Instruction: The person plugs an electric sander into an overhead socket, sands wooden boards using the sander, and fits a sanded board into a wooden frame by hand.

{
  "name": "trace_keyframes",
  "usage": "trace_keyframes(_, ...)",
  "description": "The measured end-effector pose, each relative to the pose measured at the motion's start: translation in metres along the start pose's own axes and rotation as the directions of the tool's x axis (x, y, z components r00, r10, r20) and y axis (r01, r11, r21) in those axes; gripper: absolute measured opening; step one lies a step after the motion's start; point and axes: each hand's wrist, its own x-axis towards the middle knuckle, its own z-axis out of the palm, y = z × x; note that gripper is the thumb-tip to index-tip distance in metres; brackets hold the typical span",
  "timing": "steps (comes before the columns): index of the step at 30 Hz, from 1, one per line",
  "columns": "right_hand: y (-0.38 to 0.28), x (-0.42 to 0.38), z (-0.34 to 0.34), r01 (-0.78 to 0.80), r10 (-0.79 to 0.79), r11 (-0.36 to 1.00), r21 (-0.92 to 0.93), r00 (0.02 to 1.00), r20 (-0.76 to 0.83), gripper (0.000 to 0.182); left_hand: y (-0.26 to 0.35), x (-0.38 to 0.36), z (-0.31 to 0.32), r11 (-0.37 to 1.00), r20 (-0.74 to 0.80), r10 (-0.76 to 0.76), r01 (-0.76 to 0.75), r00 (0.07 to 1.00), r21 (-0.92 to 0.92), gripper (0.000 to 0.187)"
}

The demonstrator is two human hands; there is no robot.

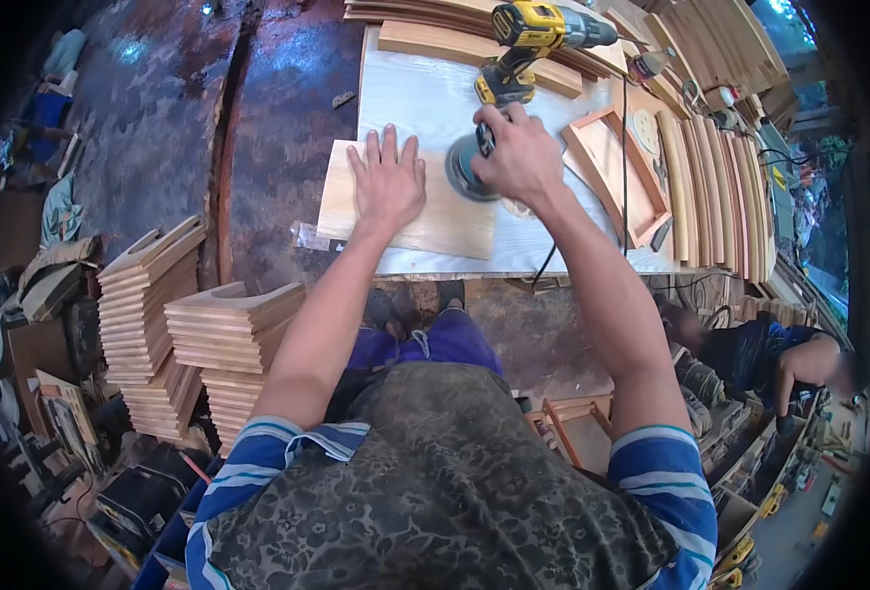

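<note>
A pale wooden board [450,216] lies flat on the light grey worktop [563,258]. My left hand [390,182] rests on the board's left part, palm down with its fingers spread. Toward the board's right end, my right hand [522,157] is wrapped round the top of a round green sander [463,165]. The sander's disc overlaps the board's upper right part. Just beyond my right hand a yellow and black cordless drill [528,34] stands on its battery. A dark cord runs down beside my right forearm.
Right of the sander lie a wooden frame [575,138] and a row of curved wooden strips [710,197]. Long boards [455,44] lie at the back. Stacked cut pieces [150,315] stand on the lower left. Another person [759,349] bends down at the right.
</note>
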Motion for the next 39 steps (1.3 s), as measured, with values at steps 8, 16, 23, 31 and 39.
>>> trace_keyframes(8, -0.013, -0.053, -0.004, 0.118, -0.118, 0.993, 0.021, 0.992, 0.045, 0.043, 0.000, -0.002, 0.003, 0.998, -0.017, -0.044, 0.044, 0.999, -0.044, 0.051)
trace_keyframes(16, -0.012, -0.056, -0.010, 0.121, -0.121, 0.992, 0.040, 0.993, -0.005, 0.041, 0.002, -0.001, 0.001, 0.999, 0.039, -0.051, 0.052, 0.998, -0.016, 0.051)
trace_keyframes(23, -0.032, -0.088, -0.013, 0.112, -0.113, 0.994, 0.019, 0.986, 0.121, 0.045, 0.001, -0.001, 0.007, 0.998, 0.018, -0.062, 0.062, 0.998, -0.010, 0.051)
trace_keyframes(31, -0.010, -0.038, -0.010, 0.026, -0.026, 1.000, -0.004, 0.997, 0.071, 0.045, 0.003, -0.001, -0.002, 0.997, 0.052, -0.073, 0.073, 0.996, -0.005, 0.052)
trace_keyframes(39, -0.026, -0.092, -0.018, 0.078, -0.086, 0.995, 0.067, 0.990, 0.115, 0.045, 0.002, -0.002, 0.006, 0.998, 0.002, -0.057, 0.057, 0.998, -0.023, 0.052)
